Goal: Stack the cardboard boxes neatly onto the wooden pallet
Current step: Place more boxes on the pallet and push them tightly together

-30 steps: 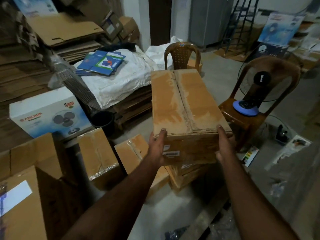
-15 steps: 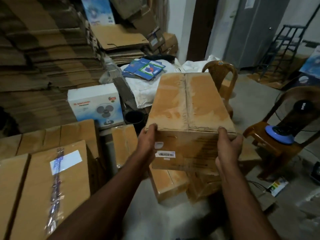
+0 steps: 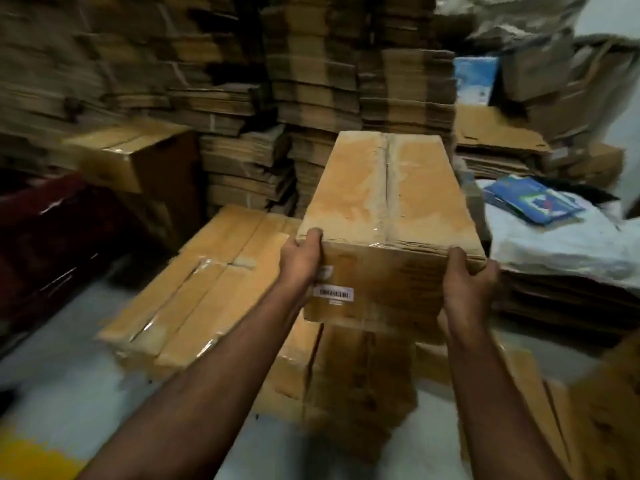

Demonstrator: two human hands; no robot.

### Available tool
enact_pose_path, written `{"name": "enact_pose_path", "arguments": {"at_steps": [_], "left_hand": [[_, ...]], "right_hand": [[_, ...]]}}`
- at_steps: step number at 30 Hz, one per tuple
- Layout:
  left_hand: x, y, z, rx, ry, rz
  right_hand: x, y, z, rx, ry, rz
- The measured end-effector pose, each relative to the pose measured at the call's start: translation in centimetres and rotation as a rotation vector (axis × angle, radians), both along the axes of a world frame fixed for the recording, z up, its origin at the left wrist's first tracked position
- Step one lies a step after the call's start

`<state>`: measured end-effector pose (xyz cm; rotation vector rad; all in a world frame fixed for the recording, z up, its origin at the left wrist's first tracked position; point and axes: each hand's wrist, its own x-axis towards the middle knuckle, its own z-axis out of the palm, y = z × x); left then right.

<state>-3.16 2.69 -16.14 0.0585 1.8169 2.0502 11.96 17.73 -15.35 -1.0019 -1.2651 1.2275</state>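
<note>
I carry a long taped cardboard box [image 3: 388, 199] in front of me, with a barcode label on its near end. My left hand [image 3: 300, 261] grips its near left corner, thumb on top. My right hand [image 3: 465, 282] grips the near right corner. Below and to the left lie several sealed cardboard boxes [image 3: 204, 285] side by side, low above the floor. More boxes [image 3: 360, 375] sit directly under the carried one. No wooden pallet is visible; whatever the boxes rest on is hidden.
Tall stacks of flattened cardboard [image 3: 311, 81] fill the back wall. A large brown carton [image 3: 138, 161] stands at the left, above a dark red object [image 3: 45, 244]. White sacking [image 3: 561, 244] with blue leaflets [image 3: 533, 202] lies on the right. Pale floor [image 3: 62, 386] shows at lower left.
The view has swung left with the box held in both hands: the chairs, fan and white fan box have left the frame, and the cardboard stacks and floor-level boxes have come in.
</note>
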Motion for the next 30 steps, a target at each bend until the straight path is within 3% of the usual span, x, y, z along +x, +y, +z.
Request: {"name": "enact_pose_path", "arguments": {"at_steps": [7,12,20,30], "left_hand": [[-13.0,-18.4,-0.6,0.016,-0.014,0.336],[-23.5,-27.5,-3.5,-0.046,-0.003,0.416],[-38.5,-34.1,-7.3,-0.204,-0.023,0.340],[-47.3,-33.6,-13.7,-0.244,-0.069,0.106]], "right_hand": [[-17.9,-14.5,-0.7,0.027,-0.066,0.314],[-29.8,-22.3,-5.2,-0.036,-0.072,0.389],[-43.2,-29.7,-12.1,-0.193,-0.176,0.348],[-48.3,-32.1,-18.6,-0.290,-0.369,0.182]]}}
